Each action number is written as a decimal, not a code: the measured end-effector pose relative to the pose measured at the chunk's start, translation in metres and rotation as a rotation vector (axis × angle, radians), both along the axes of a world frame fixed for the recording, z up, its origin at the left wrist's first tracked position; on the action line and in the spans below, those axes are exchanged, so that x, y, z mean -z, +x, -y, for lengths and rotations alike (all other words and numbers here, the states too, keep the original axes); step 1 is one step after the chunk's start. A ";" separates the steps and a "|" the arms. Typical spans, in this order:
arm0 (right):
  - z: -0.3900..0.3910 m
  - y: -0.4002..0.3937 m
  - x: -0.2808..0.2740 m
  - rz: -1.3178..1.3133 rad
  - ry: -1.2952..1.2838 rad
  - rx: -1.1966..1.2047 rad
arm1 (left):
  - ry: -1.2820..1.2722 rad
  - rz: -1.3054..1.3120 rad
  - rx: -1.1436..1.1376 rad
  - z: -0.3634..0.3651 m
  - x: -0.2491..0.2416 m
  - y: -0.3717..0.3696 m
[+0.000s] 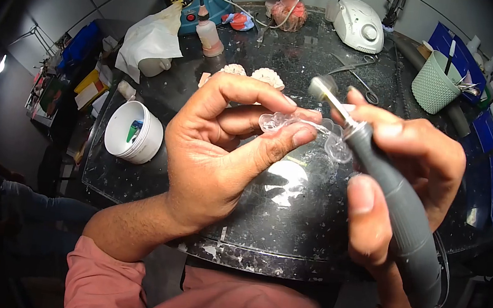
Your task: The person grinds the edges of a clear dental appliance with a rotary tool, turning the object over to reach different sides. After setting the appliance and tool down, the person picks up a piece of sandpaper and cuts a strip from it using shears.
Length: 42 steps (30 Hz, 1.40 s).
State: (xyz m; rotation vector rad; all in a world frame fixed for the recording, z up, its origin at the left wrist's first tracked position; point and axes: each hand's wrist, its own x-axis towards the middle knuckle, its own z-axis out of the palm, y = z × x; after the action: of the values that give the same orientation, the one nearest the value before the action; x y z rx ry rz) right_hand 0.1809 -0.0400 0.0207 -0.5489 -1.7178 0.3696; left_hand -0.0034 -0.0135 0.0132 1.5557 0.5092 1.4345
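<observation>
Between the thumb and fingers of my left hand [217,144] is a clear dental aligner [336,147], its right end sticking out past the fingertips. My right hand [405,172] is wrapped round a dark grey rotary handpiece [396,204] with a cable at its lower end. A metal shank points up and left from the handpiece and carries a blurred polishing tip [324,87]. That tip is just above the aligner and looks apart from it. Behind my left fingers, pale dental casts [267,77] lie on the bench, partly hidden.
On the dark bench [237,238], a white tub [133,132] stands at left. Behind are a dropper bottle [209,35], a blue machine [200,2] and a white control box [359,26]. Scissors [362,73] lie back right, near a green basket [437,84] of tools.
</observation>
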 end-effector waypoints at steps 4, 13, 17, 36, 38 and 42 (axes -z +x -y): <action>-0.003 0.002 -0.005 0.082 0.022 -0.081 | 0.003 -0.004 -0.008 -0.001 0.002 -0.001; -0.005 -0.010 0.004 0.100 0.078 -0.039 | 0.019 -0.017 -0.036 -0.006 0.003 -0.002; -0.007 -0.012 0.009 0.041 0.085 -0.037 | 0.063 -0.033 0.005 -0.007 0.004 -0.005; -0.006 -0.009 0.001 0.185 0.126 -0.064 | 0.143 -0.057 -0.043 -0.006 0.004 -0.005; -0.004 -0.008 -0.001 0.193 0.128 -0.043 | 0.174 -0.059 -0.047 -0.008 0.006 -0.004; -0.005 -0.008 0.000 0.220 0.148 -0.034 | 0.120 0.025 -0.038 -0.003 0.003 -0.001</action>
State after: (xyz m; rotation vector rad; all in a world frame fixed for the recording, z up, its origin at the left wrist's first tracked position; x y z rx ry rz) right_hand 0.1725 -0.0349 0.0205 -0.4658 -1.9510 0.2087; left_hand -0.0044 -0.0106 0.0100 1.6283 0.4470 1.5361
